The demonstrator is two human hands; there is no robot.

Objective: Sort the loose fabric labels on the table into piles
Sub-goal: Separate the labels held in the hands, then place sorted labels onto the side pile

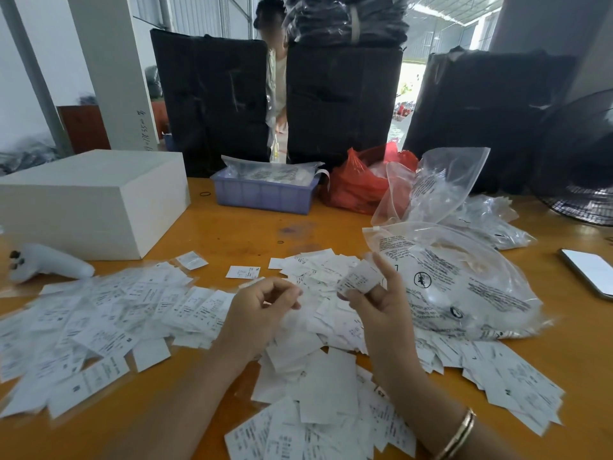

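White printed fabric labels lie scattered over the orange table [238, 234]: a wide spread at the left [109, 313], a heap in the middle [318, 273] and more toward me [318, 410]. My right hand [378, 307] is raised over the middle heap and pinches a small folded label [360, 280] between thumb and fingers, index finger pointing up. My left hand [262, 310] hovers just left of it with fingers curled; I see nothing in them. One label [242, 272] lies alone beyond my left hand.
A clear printed plastic bag [464, 283] lies right of my hands, more bags behind it. At the back stand a white box [93, 200], a purple crate [265, 194] and a red bag [358, 184]. A white controller [49, 263] lies left, a phone [590, 273] right.
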